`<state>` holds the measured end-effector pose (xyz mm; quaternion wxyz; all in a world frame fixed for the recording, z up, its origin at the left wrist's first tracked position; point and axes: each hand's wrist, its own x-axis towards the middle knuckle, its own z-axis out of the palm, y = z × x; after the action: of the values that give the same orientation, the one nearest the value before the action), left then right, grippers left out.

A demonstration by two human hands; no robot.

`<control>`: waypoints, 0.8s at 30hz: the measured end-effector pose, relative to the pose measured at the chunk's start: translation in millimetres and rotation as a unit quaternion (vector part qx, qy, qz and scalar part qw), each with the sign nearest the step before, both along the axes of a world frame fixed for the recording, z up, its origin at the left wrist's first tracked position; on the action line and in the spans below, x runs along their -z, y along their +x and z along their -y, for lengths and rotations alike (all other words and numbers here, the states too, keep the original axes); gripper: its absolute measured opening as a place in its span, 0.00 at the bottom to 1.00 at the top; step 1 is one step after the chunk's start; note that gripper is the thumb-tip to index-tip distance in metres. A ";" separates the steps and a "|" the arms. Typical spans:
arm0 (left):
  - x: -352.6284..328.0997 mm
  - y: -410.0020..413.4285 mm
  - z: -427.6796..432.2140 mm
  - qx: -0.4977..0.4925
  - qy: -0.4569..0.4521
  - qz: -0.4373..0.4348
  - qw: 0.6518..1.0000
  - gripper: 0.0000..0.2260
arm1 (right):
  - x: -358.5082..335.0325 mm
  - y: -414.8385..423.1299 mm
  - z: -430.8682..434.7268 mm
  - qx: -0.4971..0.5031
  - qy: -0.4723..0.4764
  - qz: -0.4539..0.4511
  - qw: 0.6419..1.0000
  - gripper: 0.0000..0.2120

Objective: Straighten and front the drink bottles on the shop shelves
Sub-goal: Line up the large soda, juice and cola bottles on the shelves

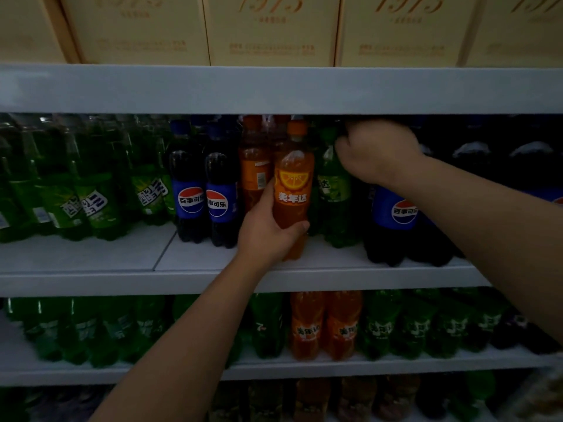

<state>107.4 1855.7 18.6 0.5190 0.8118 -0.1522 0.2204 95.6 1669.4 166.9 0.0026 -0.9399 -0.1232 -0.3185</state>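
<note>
Our left hand (268, 236) grips the orange Mirinda bottle (292, 184); we keep its label forward and base flat. Right hand (377, 153) fingers: cannot tell.

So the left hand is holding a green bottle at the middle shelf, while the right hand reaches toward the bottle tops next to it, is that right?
Not quite. In the head view the left hand grips an orange bottle, not a green one. The rest holds: it is at the middle shelf, and the right hand reaches toward the bottle tops next to it.
</note>
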 end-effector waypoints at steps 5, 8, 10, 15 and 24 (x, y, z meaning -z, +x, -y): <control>3.3 -2.0 -8.0 -0.029 -0.031 -0.012 0.999 0.40 | 11.5 -1.0 -14.0 0.003 0.036 0.030 0.999 0.18; 2.0 -3.3 -7.8 -0.043 -0.049 -0.011 0.998 0.39 | 28.2 -4.9 -22.6 -0.005 0.094 0.040 0.995 0.31; 0.1 -5.6 -5.3 -0.044 -0.035 -0.012 0.998 0.40 | 39.8 -11.4 -28.8 -0.025 0.125 0.020 0.992 0.38; -6.1 -9.6 0.2 -0.044 0.014 0.002 0.999 0.37 | 50.3 -22.4 -42.7 -0.071 0.146 -0.043 0.986 0.47; -1.9 -8.9 -17.1 -0.054 0.012 0.012 0.998 0.38 | 34.6 -5.2 -15.2 -0.184 0.539 -0.138 0.810 0.11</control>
<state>98.5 1872.8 20.6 0.4951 0.8219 -0.1175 0.2562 90.4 1684.5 132.3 0.5843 -0.7814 -0.1009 -0.1945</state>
